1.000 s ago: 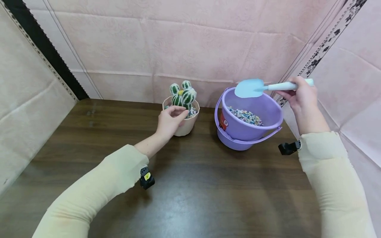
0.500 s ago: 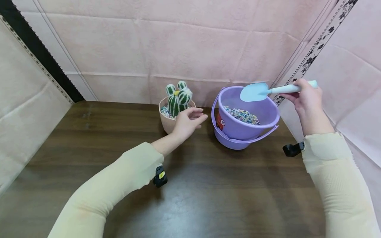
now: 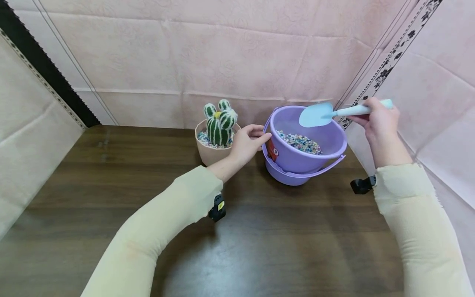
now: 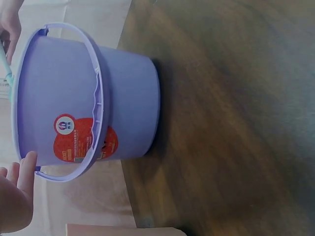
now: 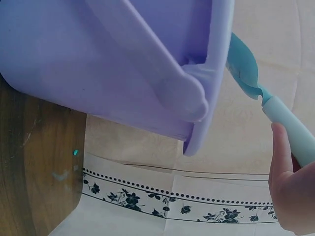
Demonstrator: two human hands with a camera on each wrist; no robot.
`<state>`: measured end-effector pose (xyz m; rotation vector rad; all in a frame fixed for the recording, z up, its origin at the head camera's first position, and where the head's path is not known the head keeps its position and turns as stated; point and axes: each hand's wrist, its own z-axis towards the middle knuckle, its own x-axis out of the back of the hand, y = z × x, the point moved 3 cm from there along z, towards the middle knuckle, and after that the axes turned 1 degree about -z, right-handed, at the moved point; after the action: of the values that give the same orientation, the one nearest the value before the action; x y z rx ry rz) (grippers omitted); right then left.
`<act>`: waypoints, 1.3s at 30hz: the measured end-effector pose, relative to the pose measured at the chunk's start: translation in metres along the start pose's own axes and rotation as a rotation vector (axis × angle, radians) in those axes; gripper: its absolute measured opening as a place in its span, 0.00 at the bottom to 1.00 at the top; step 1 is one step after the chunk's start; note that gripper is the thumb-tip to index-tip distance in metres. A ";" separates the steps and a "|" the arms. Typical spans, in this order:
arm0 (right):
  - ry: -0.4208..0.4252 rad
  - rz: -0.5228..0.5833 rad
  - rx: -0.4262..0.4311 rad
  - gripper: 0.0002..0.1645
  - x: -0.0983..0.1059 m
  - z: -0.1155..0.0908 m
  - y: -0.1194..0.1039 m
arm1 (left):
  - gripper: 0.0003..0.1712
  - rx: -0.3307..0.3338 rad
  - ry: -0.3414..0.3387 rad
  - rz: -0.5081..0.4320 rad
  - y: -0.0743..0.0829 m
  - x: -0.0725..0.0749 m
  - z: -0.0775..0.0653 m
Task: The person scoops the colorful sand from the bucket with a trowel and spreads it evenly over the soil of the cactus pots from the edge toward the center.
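**Light-blue trowel (image 3: 316, 116) held at purple bucket (image 3: 297, 163)**

The right hand (image 3: 384, 121), at the bucket's two o'clock, has its grip clamped on the trowel, whose blade overlaps the bucket's mouth near one o'clock. The left hand (image 3: 248, 142), its grip slightly apart, is at the nine o'clock rim; contact is unclear. Multicoloured granules (image 3: 301, 143) lie inside the bucket. Farther toward nine o'clock, a potted cactus (image 3: 219, 131) stands on the bench (image 3: 297, 247).

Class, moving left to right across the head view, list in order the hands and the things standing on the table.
Potted cactus → left hand → purple bucket → right hand.
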<state>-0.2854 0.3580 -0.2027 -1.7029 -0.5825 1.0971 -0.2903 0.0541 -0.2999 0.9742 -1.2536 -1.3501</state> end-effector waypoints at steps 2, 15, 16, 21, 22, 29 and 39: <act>0.004 -0.037 0.013 0.08 -0.001 0.000 0.002 | 0.23 0.004 0.012 0.006 0.001 -0.002 0.004; -0.039 -0.382 0.183 0.07 -0.006 -0.002 0.017 | 0.26 0.074 0.102 -0.044 0.002 -0.011 0.025; -0.042 -0.422 0.200 0.07 -0.006 -0.001 0.019 | 0.26 0.084 0.110 -0.061 0.003 -0.011 0.026; -0.050 -0.674 0.272 0.05 -0.006 0.001 0.028 | 0.28 0.150 0.115 -0.079 0.004 -0.016 0.031; -0.053 -0.746 0.293 0.05 -0.006 0.002 0.030 | 0.28 0.161 0.106 -0.080 0.003 -0.018 0.032; -0.183 -1.038 0.324 0.08 -0.007 0.003 0.047 | 0.25 0.222 0.063 -0.137 0.001 -0.029 0.032; -0.309 -0.920 0.190 0.11 -0.019 -0.007 0.061 | 0.24 0.266 0.096 -0.202 0.001 -0.030 0.032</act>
<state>-0.2948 0.3154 -0.2497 -0.9043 -1.2511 0.6925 -0.3163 0.0887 -0.2968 1.3661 -1.3111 -1.2920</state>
